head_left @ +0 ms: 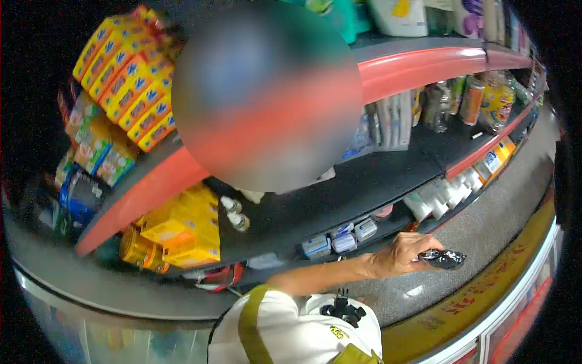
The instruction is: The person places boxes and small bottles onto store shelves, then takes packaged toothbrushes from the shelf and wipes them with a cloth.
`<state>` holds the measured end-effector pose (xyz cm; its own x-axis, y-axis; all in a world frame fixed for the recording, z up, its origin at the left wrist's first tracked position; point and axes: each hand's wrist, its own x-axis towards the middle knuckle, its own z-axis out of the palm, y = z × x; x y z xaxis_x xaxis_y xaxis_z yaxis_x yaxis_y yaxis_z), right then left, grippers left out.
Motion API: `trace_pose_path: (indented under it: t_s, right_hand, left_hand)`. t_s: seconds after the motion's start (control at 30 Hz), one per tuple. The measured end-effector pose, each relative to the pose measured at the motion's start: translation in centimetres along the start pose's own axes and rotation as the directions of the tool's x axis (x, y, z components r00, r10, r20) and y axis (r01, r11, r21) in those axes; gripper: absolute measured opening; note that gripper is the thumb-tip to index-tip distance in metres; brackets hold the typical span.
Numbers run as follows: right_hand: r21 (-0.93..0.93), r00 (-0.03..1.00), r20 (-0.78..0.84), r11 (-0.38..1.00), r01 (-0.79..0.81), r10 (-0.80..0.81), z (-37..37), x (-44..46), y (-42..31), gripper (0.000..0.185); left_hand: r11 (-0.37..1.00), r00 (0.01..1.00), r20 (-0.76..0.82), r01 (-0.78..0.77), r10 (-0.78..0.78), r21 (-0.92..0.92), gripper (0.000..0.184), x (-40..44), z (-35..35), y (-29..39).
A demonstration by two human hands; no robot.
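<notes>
My left hand is stretched out to the right, in front of the lower shelf. Its fingers are closed around one end of a small shiny black packet, which sticks out beyond the fingertips. What is printed on the packet is too blurred to read. Behind the forearm, several small white-and-blue boxes stand on the bottom shelf. My right hand does not show.
Yellow boxes and stacked yellow-and-red packs fill the shelf's left end. Red-edged shelves curve across, with bottles above. A speckled floor lies to the right, beside a yellow-sided counter. A blurred disc hides the upper middle.
</notes>
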<state>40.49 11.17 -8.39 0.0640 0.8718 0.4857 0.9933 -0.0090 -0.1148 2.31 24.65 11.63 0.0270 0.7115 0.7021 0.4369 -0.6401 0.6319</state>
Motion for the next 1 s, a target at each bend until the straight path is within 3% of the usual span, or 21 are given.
trace_pose_path:
  t_s: [0.2,0.3,0.37,0.4,0.47,0.53,0.6,0.67,0.73,0.83,0.87,0.93,1.0]
  right_hand:
    - [0.033,0.976,0.035,0.977,0.213,-0.214,0.7,4.9,0.5,0.048]
    - [0.049,0.96,0.035,0.96,0.277,-0.278,0.8,6.2,-0.4,0.047]
    - [0.056,0.946,0.032,0.946,0.32,-0.322,1.1,6.8,-1.4,0.046]
    - [0.062,0.939,0.033,0.938,0.341,-0.344,1.3,7.2,-1.7,0.046]
    - [0.072,0.926,0.028,0.925,0.374,-0.377,1.5,7.9,-2.5,0.045]
    - [0.076,0.914,0.03,0.913,0.402,-0.405,1.8,8.5,-3.4,0.045]
    - [0.079,0.904,0.029,0.902,0.424,-0.427,2.1,9.2,-3.7,0.045]
    - [0.089,0.889,0.026,0.887,0.452,-0.456,2.3,10.5,-4.0,0.044]
    - [0.097,0.875,0.032,0.873,0.478,-0.482,2.2,12.1,-3.9,0.044]
    - [0.101,0.862,0.056,0.861,0.498,-0.504,2.0,14.6,-3.5,0.043]
    - [0.105,0.859,0.062,0.859,0.5,-0.508,1.8,15.2,-3.4,0.043]
    - [0.107,0.862,0.087,0.865,0.49,-0.499,1.1,15.8,-2.8,0.043]
    - [0.104,0.868,0.108,0.873,0.476,-0.485,0.3,15.8,-1.8,0.043]
  left_hand:
    - [0.958,0.986,-0.027,-0.152,0.164,0.241,0.04,-2.1,-5.0,2.9]
    - [0.909,0.96,-0.171,-0.139,0.221,0.394,0.041,-3.8,-9.7,4.6]
    - [0.887,0.927,-0.308,-0.05,0.212,0.46,0.044,-6.0,-13.6,5.7]
    - [0.866,0.881,-0.4,-0.02,0.251,0.5,0.046,-7.1,-15.4,6.3]
    - [0.721,0.802,-0.54,0.215,0.255,0.659,0.045,-10.2,-19.5,9.2]
    - [0.559,0.593,-0.694,0.439,0.408,0.704,0.039,-14.0,-22.8,10.1]
    - [0.912,0.274,-0.949,0.327,0.157,0.246,0.036,-16.8,-25.2,11.7]
    - [0.928,0.142,-0.953,0.231,0.266,0.293,0.037,-17.9,-26.9,13.3]
    - [0.922,0.111,-0.949,0.226,0.295,0.313,0.035,-18.5,-27.1,13.9]
    - [0.944,0.186,-0.969,0.256,0.164,0.209,0.033,-19.6,-25.0,11.9]
    - [0.786,0.325,-0.926,0.515,0.191,0.343,0.03,-20.9,-24.4,10.6]
    - [0.686,0.631,-0.77,0.521,0.092,0.508,0.029,-19.9,-22.5,11.4]
    - [0.815,0.822,-0.452,0.502,-0.346,0.288,0.031,-21.2,-21.5,9.6]
